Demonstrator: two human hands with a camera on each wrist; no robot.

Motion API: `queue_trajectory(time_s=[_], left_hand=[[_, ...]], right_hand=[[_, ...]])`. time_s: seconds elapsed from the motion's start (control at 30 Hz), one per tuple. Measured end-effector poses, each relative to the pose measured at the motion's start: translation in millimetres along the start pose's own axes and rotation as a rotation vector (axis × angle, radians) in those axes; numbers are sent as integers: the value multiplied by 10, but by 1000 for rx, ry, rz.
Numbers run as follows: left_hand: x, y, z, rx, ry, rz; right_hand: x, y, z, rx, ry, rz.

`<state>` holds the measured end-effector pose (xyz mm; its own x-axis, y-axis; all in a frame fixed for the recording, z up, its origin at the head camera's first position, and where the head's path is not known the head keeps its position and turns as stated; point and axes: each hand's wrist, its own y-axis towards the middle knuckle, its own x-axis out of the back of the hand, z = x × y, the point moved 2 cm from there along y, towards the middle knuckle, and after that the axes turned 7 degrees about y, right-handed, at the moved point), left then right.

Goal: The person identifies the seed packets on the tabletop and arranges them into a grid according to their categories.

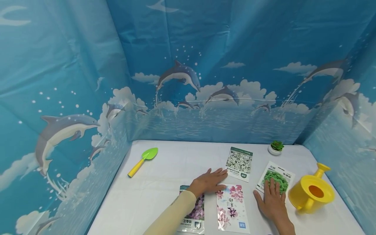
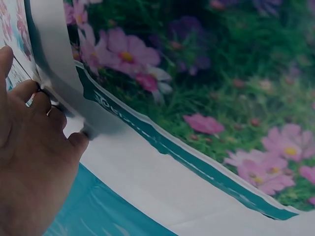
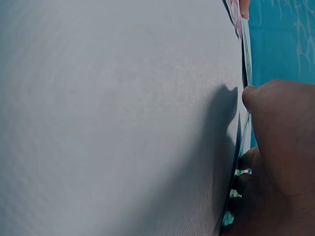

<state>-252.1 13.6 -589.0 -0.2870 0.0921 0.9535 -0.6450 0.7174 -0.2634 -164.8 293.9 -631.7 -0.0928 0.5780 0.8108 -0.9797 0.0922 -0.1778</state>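
Green-leaf packet [image 1: 276,173] under right hand [image 1: 274,201]

I see the green-leaf packet [image 1: 277,172] lying askew beneath the fingers of the right hand [image 1: 273,200], its near part partly covered. The white packet with pink blossoms [image 1: 232,209] lies printed side up, a far corner at the thumb of the left hand [image 1: 209,182], while the white-flower packet [image 1: 239,163] (green-banded along its far edge, as I view it) sits slightly turned by that hand's fingertips.

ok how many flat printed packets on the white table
4: white-flower packet at back; green-leaf packet under right hand; purple-flower packet partly hidden by cream sleeve; pink-blossom packet to its right.
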Motion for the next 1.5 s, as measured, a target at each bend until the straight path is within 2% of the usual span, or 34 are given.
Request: queue_trajectory(time_s=[0.37,0.63,1.5], left_hand=[[-21,-90,86,20,-57,13],[0,-187,173,31,-95,21],[-100,-427,404,42,-143,-2]], right_hand=[[-15,-17,-8,14,22,-30],[2,-12,-7,8,24,-16],[-13,-21,4,13,27,-19]])
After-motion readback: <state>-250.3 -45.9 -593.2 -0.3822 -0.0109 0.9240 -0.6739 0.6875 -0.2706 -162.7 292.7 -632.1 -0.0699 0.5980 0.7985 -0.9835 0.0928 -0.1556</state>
